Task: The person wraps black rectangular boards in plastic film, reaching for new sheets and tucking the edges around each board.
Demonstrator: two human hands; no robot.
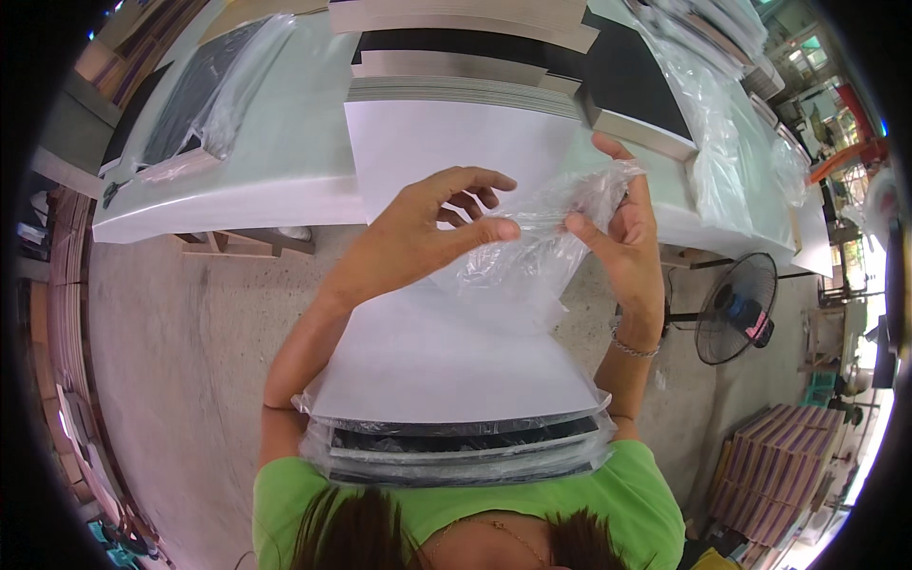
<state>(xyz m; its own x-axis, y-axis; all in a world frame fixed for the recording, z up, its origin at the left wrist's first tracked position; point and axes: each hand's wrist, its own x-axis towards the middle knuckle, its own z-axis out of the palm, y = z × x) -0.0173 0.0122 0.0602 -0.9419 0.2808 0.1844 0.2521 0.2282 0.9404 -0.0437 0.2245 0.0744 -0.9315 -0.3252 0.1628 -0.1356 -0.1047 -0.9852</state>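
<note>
My right hand (619, 223) pinches a crumpled clear plastic bag (532, 256) between thumb and fingers. To its left, my left hand (427, 228) has its fingers curved and its thumb apart from them. Its thumb tip is close to the bag's edge, but I cannot tell whether it touches. Below both hands, against my chest, rests a stack of flat black and white panels (461, 442) wrapped in clear plastic. White sheet (437, 366) covers its top. Beyond the hands, another white sheet (446, 142) lies at the near table edge.
A table (275, 161) with a pale cover spans the far side. On it are stacked boards (465, 62), a black-topped stack (636, 85) and plastic-wrapped dark panels (204, 90). A fan (736, 309) stands at right, above a striped stack (774, 470) on the floor.
</note>
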